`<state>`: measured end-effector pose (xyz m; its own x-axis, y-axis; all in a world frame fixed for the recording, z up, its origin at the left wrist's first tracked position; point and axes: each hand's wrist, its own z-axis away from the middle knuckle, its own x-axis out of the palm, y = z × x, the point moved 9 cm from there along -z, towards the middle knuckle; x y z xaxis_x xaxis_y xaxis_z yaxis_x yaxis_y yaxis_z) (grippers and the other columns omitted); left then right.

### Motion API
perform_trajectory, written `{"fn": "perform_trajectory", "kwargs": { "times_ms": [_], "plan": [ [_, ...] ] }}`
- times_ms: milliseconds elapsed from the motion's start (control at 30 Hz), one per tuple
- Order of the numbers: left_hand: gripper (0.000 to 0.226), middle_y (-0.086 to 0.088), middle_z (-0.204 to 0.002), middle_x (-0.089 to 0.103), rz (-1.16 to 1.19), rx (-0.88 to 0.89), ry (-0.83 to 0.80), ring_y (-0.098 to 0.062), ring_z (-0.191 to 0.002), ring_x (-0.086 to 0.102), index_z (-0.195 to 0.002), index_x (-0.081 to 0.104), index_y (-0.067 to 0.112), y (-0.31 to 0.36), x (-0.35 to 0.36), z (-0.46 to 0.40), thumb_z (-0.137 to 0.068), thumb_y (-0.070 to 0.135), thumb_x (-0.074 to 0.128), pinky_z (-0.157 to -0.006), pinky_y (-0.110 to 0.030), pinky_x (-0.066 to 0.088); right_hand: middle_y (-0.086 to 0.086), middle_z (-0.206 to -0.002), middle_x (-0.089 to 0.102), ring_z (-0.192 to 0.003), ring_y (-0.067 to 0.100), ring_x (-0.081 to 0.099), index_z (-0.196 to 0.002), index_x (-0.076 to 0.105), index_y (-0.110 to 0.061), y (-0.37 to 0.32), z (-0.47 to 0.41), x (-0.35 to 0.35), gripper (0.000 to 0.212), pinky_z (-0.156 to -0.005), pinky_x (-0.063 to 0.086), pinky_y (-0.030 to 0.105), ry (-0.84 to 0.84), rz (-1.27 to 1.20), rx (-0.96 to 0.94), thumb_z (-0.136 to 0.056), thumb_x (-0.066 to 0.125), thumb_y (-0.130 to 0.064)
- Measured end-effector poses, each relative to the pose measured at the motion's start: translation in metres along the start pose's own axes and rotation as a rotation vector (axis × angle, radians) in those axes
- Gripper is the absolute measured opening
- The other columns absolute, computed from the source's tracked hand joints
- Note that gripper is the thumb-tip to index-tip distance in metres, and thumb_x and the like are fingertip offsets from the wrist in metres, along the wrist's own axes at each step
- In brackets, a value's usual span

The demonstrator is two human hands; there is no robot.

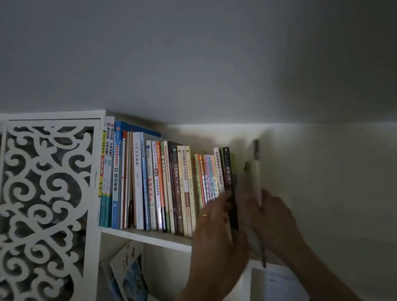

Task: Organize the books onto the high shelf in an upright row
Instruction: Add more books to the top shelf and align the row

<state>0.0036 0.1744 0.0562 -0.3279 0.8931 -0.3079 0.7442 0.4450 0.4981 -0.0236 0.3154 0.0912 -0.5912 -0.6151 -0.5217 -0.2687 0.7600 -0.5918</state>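
Fingers of left hand [215, 221] curl round dark-spined book [231, 181], upright at right end of colourful row on high shelf [148, 237]. Right hand [274, 219] grips pale, blurred book [254, 182] just beside it.

A home study corner — a white bookshelf [143, 235] of upright textbooks [159, 185], with a carved scrollwork panel [43, 200] beside it.
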Motion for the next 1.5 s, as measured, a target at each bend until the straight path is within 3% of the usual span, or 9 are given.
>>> {"fn": "perform_trajectory", "kwargs": {
  "times_ms": [133, 267, 400, 533, 700, 800, 967, 1167, 1500],
  "plan": [
    [0.072, 0.011, -0.141, 0.045, -0.032, -0.082, 0.087, -0.01, -0.126, 0.051, -0.159, 0.026, 0.032, -0.037, -0.004, -0.013, -0.097, 0.011, 0.056, -0.105, -0.039, 0.051, -0.005, -0.108, 0.07, -0.095, 0.015, 0.069, -0.135, 0.051, -0.03, -0.01, -0.003, 0.026, 0.064, -0.09, 0.058, 0.042, -0.149, -0.165, 0.015, -0.088, 0.051, -0.073],
    [0.079, 0.015, -0.14, 0.04, -0.027, -0.067, -0.029, 0.008, -0.117, 0.044, -0.158, 0.024, 0.039, -0.046, 0.008, -0.021, -0.096, 0.004, 0.059, -0.107, -0.025, 0.047, -0.017, -0.091, 0.067, -0.081, 0.005, 0.067, -0.109, 0.054, -0.045, 0.006, 0.0, 0.025, 0.037, -0.076, 0.056, 0.026, -0.226, -0.116, -0.009, -0.082, 0.078, -0.043],
    [0.07, 0.016, -0.146, 0.04, -0.032, -0.024, 0.111, -0.003, -0.13, 0.041, -0.155, 0.031, 0.035, -0.043, 0.008, -0.026, -0.096, 0.026, 0.068, -0.108, -0.023, 0.042, 0.004, -0.068, 0.062, -0.057, 0.025, 0.054, -0.103, 0.062, -0.016, 0.023, 0.001, -0.023, 0.016, -0.058, 0.042, 0.035, 0.236, -0.013, -0.062, -0.088, 0.058, -0.016],
    [0.07, 0.008, -0.139, 0.047, -0.118, 0.018, 0.226, -0.009, -0.123, 0.05, -0.15, 0.037, 0.023, -0.041, 0.018, -0.034, -0.093, 0.039, 0.073, -0.1, -0.027, 0.05, 0.01, -0.06, 0.054, -0.049, 0.028, 0.038, -0.131, 0.051, -0.009, 0.026, 0.018, -0.044, 0.041, -0.056, 0.034, 0.035, 0.513, 0.04, -0.102, -0.092, 0.056, 0.0],
    [0.071, 0.012, -0.14, 0.041, -0.104, 0.11, 0.205, 0.005, -0.118, 0.047, -0.157, 0.029, 0.03, -0.049, 0.035, -0.031, -0.095, 0.054, 0.053, -0.093, -0.009, 0.042, -0.01, -0.102, 0.067, -0.075, 0.002, 0.064, -0.126, 0.042, -0.031, 0.023, 0.01, 0.007, 0.031, -0.068, 0.05, 0.009, 0.147, -0.231, -0.156, -0.099, 0.048, -0.018],
    [0.069, 0.01, -0.141, 0.043, -0.067, 0.141, 0.226, -0.006, -0.124, 0.053, -0.158, 0.03, 0.027, -0.05, 0.035, -0.029, -0.097, 0.053, 0.05, -0.097, -0.025, 0.054, -0.006, -0.114, 0.071, -0.094, 0.01, 0.071, -0.129, 0.045, -0.033, 0.034, 0.006, 0.046, 0.029, -0.085, 0.061, 0.035, -0.154, -0.51, 0.029, -0.103, 0.052, -0.021],
    [0.07, 0.016, -0.133, 0.041, -0.073, 0.169, 0.151, 0.005, -0.113, 0.054, -0.161, 0.024, 0.035, -0.051, 0.035, -0.028, -0.096, 0.051, 0.047, -0.085, -0.004, 0.047, -0.008, -0.12, 0.07, -0.101, 0.002, 0.069, -0.128, 0.052, -0.035, 0.031, -0.009, 0.059, 0.03, -0.078, 0.057, 0.02, -0.341, -0.518, 0.007, -0.101, 0.058, -0.022],
    [0.098, 0.014, -0.135, 0.032, -0.174, 0.136, 0.114, 0.0, -0.107, 0.05, -0.162, 0.008, 0.035, -0.053, 0.043, -0.028, -0.085, 0.071, 0.057, -0.084, -0.013, 0.051, 0.004, -0.114, 0.075, -0.109, 0.026, 0.07, -0.122, 0.058, -0.029, 0.047, -0.02, 0.043, 0.032, -0.104, 0.05, 0.052, -0.585, -0.506, 0.036, -0.094, 0.071, -0.02],
    [0.103, 0.022, -0.128, 0.021, -0.188, -0.008, 0.039, -0.007, -0.104, 0.057, -0.159, 0.015, 0.036, -0.067, 0.052, -0.03, -0.07, 0.046, 0.066, -0.086, -0.019, 0.051, -0.014, -0.111, 0.073, -0.089, 0.009, 0.075, -0.126, 0.057, -0.056, 0.043, -0.013, 0.041, 0.067, -0.08, 0.061, 0.031, -0.32, -0.307, -0.197, -0.081, 0.076, -0.011]
  ]
}}
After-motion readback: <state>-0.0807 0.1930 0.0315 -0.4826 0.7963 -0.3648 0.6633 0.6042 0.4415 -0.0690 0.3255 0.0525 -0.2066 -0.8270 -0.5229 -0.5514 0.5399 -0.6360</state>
